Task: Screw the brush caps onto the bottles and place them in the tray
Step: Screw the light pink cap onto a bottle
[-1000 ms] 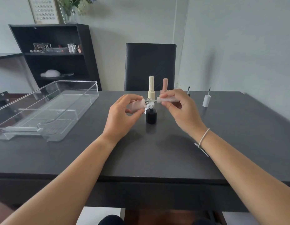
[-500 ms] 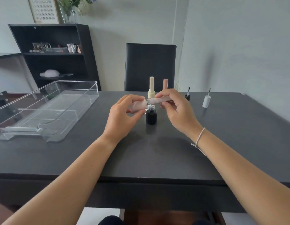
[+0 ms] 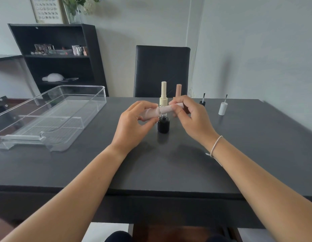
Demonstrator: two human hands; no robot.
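1. Grey walls and a black shelf unit (image 3: 57, 58) frame my view, with a black chair (image 3: 162, 70) pushed in at the far side of the dark table (image 3: 169, 163).
2. Both forearms reach in from the bottom corners and meet over the table's middle, wrists slightly raised; a pale cord bracelet (image 3: 215, 145) circles the right wrist.
3. I see the clear tray (image 3: 47, 117) lying on the table's left part, well apart from the hands, with no bottle in it.
4. Left hand (image 3: 132, 126) is grasping the pink bottle (image 3: 150, 113), held sideways in the air, thumb and fingers curled round its body.
5. Right hand (image 3: 192, 119) pinches the pink brush cap (image 3: 169, 109), which lies in line with that bottle and meets its neck at a silver ring; I cannot tell how far it is threaded on.
6. Directly under the hands stands an open black bottle (image 3: 163, 125), upright on the table, its threaded neck bare.
7. Behind the hands stand a cream capped bottle (image 3: 163, 96) and a pink capped bottle (image 3: 178, 89), the second partly hidden by the right fingers.
8. Further right, a black brush cap (image 3: 202, 102) and a white brush cap (image 3: 223, 108) stand with bristles up.
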